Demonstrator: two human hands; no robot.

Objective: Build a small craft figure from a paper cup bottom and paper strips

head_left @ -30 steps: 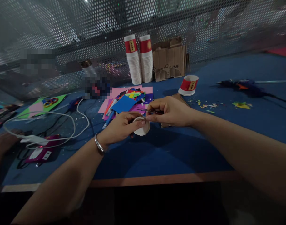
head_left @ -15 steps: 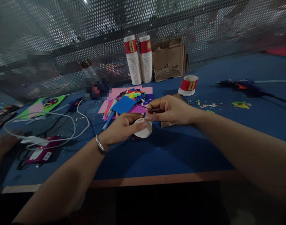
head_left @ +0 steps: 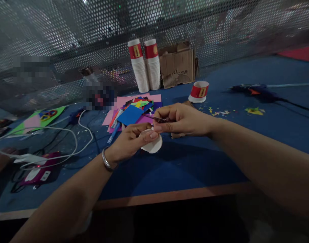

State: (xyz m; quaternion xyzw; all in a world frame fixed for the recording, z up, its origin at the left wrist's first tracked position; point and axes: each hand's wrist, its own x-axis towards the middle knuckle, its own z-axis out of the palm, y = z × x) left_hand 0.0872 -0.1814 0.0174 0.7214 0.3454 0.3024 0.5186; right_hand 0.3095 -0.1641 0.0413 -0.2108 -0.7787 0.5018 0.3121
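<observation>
Between the thumb and fingers of my left hand (head_left: 130, 139) is a small round white paper disc (head_left: 153, 146), held over the front part of the table. My right hand (head_left: 182, 118) is closed around dark, slim scissors (head_left: 162, 119), whose thin tip points left. Its thumb and fingertips meet the upper edge of the disc. The handle loops are mostly hidden by my fingers. Just behind my hands lies a pile of coloured paper with a blue square (head_left: 130, 115) on top and a blue marker (head_left: 114, 132) beside it.
Two stacks of paper cups (head_left: 138, 76) stand at the back beside a cardboard box (head_left: 177, 69). A single upside-down cup (head_left: 199, 92) is near paper scraps (head_left: 221, 112). On the right lies a glue gun (head_left: 257, 91). A purple power strip (head_left: 41, 170) with white cable sits left, near another person's hand (head_left: 1, 160).
The whole view has shifted slightly, so things on the table appear further left. Both hands keep their hold, and the disc appears a little lower and more tilted.
</observation>
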